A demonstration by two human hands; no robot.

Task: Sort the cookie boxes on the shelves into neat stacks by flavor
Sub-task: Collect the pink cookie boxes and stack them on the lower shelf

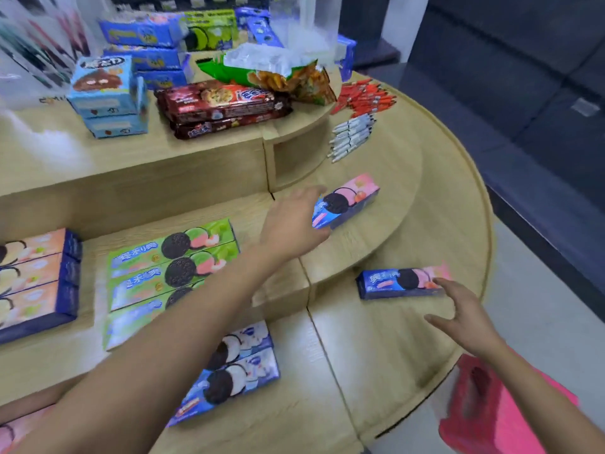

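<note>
Head view: tiered wooden shelves (pixel 386 339), grey floor (pixel 540 339) beyond.

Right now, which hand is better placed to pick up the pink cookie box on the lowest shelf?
The right hand. It hovers open just beside the lower pink cookie box, fingers spread toward it. The left hand is across on the middle shelf, already at the other pink cookie box.

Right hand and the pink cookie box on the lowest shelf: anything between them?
Nothing. In the head view the right hand reaches open toward the pink cookie box, only bare wooden shelf beneath.
</note>
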